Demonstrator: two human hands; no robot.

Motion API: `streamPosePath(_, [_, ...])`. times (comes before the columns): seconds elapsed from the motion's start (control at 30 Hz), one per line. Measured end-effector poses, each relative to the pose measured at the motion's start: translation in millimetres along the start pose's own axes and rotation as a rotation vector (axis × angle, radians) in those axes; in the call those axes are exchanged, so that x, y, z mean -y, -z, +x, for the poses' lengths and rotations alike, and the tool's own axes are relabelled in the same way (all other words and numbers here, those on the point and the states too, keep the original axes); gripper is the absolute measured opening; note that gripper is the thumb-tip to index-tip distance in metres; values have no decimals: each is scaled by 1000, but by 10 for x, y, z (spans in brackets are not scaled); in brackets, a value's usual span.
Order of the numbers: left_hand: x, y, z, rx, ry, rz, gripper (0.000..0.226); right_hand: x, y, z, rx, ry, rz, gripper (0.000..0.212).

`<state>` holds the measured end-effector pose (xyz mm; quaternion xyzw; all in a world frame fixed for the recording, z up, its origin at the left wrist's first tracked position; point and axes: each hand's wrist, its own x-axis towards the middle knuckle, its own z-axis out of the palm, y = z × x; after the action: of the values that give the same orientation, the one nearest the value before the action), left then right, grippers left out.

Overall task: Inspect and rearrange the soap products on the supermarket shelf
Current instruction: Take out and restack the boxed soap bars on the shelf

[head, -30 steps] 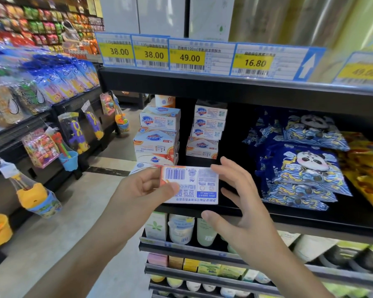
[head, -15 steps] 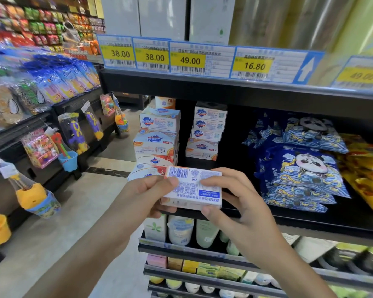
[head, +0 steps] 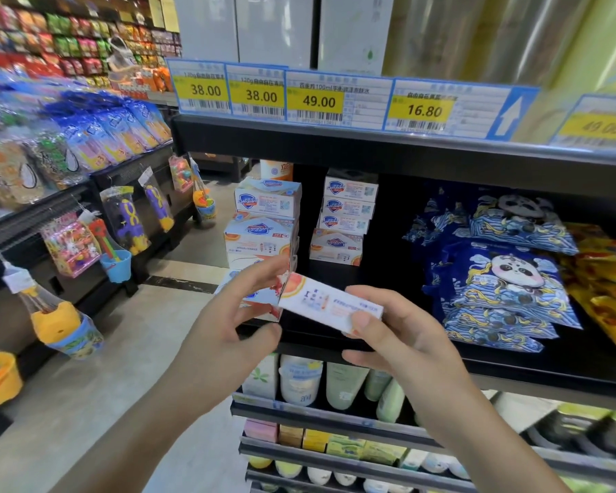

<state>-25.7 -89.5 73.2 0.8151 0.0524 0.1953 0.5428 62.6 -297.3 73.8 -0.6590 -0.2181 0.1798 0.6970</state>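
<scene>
Far left: hanging toy packs point(head: 127, 222), among them a blue bucket point(head: 116, 265) and a yellow-and-blue bucket set point(head: 64, 329), clipped along a dark aisle fixture; blue snack bags point(head: 96, 133) stacked above them.

Left of centre, near: left hand point(head: 228, 329), fingers curled, pinching the left end of a soap box point(head: 329, 307). The box is white with an orange fruit print at its left end, held in the air in front of the black shelf point(head: 512, 368), tilted so its right end sits lower.

Behind the left hand, on the shelf: left soap stack point(head: 264, 225), white and blue boxes piled at the shelf's left edge; the lowest box is partly hidden by the fingers.

Centre, farther back: rear soap stack point(head: 345, 218), four boxes high, standing apart from the left stack.

Centre, near: right hand point(head: 402, 343), thumb on the near face and fingers wrapped under the right end of the held soap box.

Above: price labels point(head: 319, 101) along the upper shelf edge, reading 38.00, 38.00, 49.00, 16.80.

Right: blue panda-print packs point(head: 505, 279) piled on the same shelf, with yellow packs point(head: 612, 279) just beside them at far right.

Below: bottles point(head: 299, 382) and small coloured boxes point(head: 320, 439) on the lower shelves.
</scene>
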Motion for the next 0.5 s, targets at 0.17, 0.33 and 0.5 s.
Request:
streamPosePath(0.17, [21, -40, 21, 22, -38, -34, 59, 24, -13, -7, 55, -152, 94, 31])
streamPosePath(0.33, [4, -58, 6, 22, -21, -51, 44, 28, -7, -21, 49, -174, 134, 37])
streamPosePath(0.5, [16, -69, -15, 43, 9, -112, 46, 30, -14, -18, 20, -212, 150, 39])
